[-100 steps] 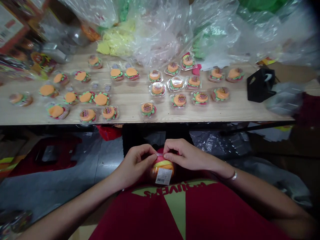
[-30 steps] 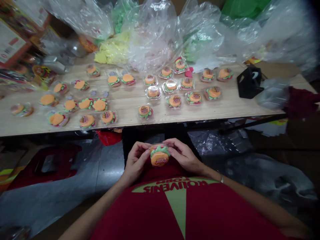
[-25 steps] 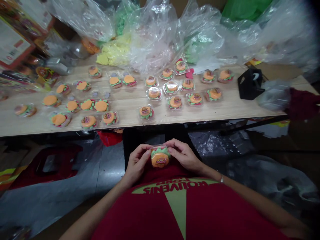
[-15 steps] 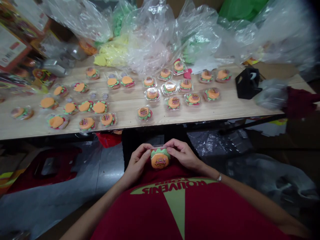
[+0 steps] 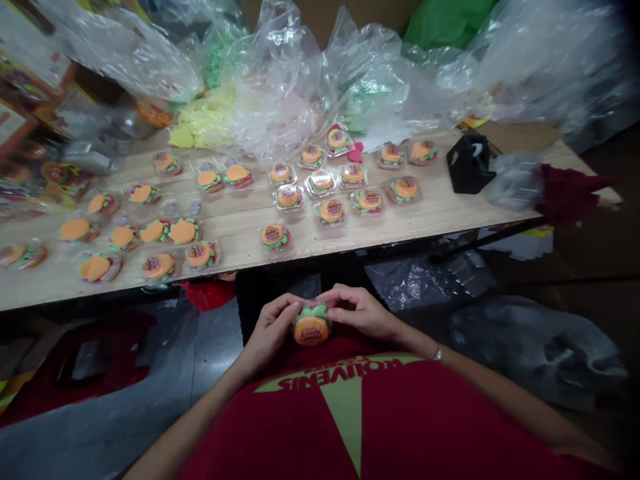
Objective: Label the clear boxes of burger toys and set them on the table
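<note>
Close to my body, below the table edge, I hold a toy burger in a clear plastic case [image 5: 311,329]. It has an orange bun top with a printed label and a green frilly layer. My left hand [image 5: 274,327] pinches the case at its left side between thumb and fingers. My right hand [image 5: 356,312] grips the upper right edge, its thumb against the case. On the table ahead lie several more cased toy burgers, among them a labelled burger [image 5: 275,236] nearest my hands. At the left, several burgers such as this plain-topped burger [image 5: 184,231] show no label.
A black tape dispenser [image 5: 469,164] stands on the right of the wooden table [image 5: 230,223], beside a clear bag and dark red cloth [image 5: 570,193]. Plastic bags [image 5: 280,93] of coloured material line the back. A red stool [image 5: 95,353] is on the floor at left.
My view has shifted and tilted slightly, so the table items appear further left. Both hands still hold the cased burger, and the right fingers have shifted a little along its edge.
</note>
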The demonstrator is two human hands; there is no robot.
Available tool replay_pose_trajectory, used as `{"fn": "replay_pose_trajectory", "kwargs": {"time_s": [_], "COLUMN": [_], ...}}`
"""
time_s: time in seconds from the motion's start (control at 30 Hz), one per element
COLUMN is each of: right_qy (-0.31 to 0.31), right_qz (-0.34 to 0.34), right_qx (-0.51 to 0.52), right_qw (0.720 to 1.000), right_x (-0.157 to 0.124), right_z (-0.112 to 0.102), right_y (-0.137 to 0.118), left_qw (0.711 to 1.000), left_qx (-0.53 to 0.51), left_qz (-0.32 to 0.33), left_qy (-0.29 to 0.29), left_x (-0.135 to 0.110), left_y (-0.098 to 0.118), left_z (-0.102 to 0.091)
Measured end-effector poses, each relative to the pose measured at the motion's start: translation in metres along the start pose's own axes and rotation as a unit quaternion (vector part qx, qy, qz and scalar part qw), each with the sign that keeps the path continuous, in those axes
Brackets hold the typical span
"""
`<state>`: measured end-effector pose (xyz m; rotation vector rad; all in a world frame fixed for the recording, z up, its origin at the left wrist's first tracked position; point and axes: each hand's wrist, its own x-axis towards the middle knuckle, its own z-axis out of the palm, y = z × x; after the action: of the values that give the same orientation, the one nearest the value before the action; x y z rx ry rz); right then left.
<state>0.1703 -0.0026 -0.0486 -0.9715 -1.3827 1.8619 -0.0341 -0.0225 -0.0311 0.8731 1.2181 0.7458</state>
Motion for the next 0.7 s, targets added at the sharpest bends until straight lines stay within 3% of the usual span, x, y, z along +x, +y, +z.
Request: {"fn": "replay_pose_trajectory", "kwargs": {"time_s": [0.13,0.3,0.43,0.7], "right_qy": [0.028,0.051,0.062,0.047], "right_qz": [0.034,0.008,-0.011,0.023], "right_qx": [0.051,0.007,-0.020,0.007], "right_qw": [0.998,0.999,0.998,0.999], "right_x": [-0.002,0.000,0.002,0.007], "right_z": [0.001,0.002,-0.002,-0.008], "right_y": [0.004,0.004,0.001,-0.002], "left_qw": [0.999,0.998,0.998,0.997], "left_qx": [-0.027,-0.046,-0.017,0.072], "left_qz": [-0.023,-0.024,-0.003,0.003], "left_qy": [0.033,0.045,0.053,0.040], "left_x": [0.005,0.007,0.009,0.017], "left_y": [-0.003,-0.008,-0.007,0.003], "left_z": [0.004,0.010,0.015,0.021]}}
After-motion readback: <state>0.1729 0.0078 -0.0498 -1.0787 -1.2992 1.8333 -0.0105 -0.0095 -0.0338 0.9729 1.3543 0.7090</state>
